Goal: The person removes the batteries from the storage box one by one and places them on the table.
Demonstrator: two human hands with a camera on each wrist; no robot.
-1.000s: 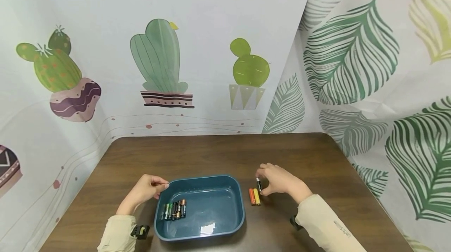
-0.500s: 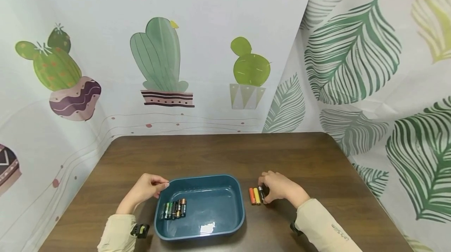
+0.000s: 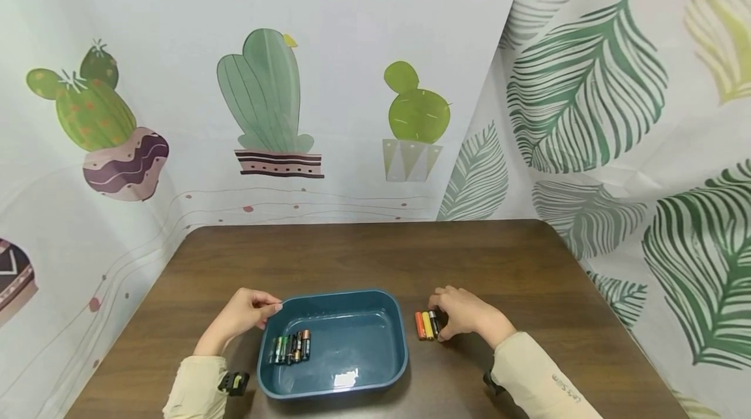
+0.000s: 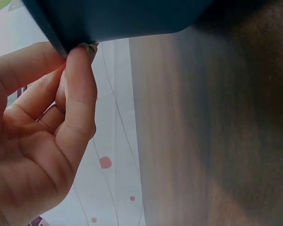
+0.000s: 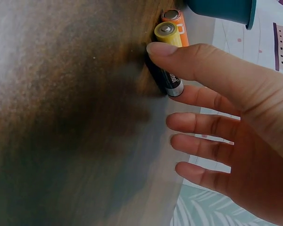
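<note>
The left hand [image 3: 246,311] pinches the rim of the blue rectangular tray [image 3: 366,354] at its far left corner, thumb against forefinger, the other fingers curled loosely; a hold of this kind would, in my judgement, serve to steady the tray rather than lift it, since its base appears to rest on the wood-grain table [image 3: 375,253]. Inside the tray, a row of cylindrical batteries [image 3: 290,347] lies side by side near the left wall, leaving the right part bare; the exact count is too small to certify. To the tray's right, outside it, an orange battery [image 3: 420,326], a yellow battery [image 3: 427,326] and a black battery with a silver end [image 5: 171,80] lie parallel on the table, the orange one nearest the tray. The right hand [image 3: 463,311] pinches the black battery lengthwise, thumb toward one end and forefinger at the silver end, the remaining three fingers spread and free of contact. Gripping by the ends probably keeps the fingers out of the line between neighbours, allowing close side-by-side placement. Whether the black and yellow batteries actually touch cannot be confirmed.
</note>
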